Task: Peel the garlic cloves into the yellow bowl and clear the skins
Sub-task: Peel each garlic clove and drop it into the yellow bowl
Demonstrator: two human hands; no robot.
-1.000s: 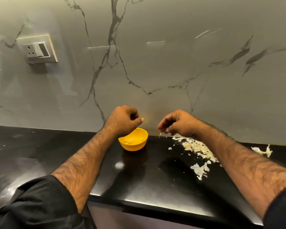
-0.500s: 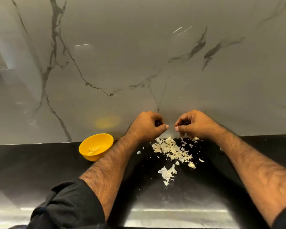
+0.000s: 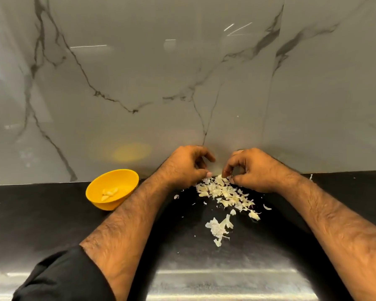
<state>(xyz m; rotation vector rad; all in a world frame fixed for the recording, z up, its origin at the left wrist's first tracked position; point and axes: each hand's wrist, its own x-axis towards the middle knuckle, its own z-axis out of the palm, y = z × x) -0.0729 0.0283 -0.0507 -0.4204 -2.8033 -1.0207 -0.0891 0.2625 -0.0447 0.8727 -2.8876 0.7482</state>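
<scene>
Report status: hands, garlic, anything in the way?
Both hands, left hand and right hand, curled over garlic skins; grip unclear. Peeled cloves in yellow bowl. Nothing blocking.

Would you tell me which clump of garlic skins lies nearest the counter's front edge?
The separate clump of skins, lying apart below the main pile by the hands.

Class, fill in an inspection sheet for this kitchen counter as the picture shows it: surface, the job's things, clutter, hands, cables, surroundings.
Surface: black countertop, glossy, light glare at the near edge.
Job's things: yellow bowl on the left, holding a few peeled cloves; pile of garlic skins near the wall.
Clutter: stray skin scraps nearer the person.
Hands: left hand and right hand at the pile's far edge, fingers curled; whether either holds anything cannot be told.
Cables: nothing seen.
Surroundings: grey veined marble wall; black sleeve.
</scene>
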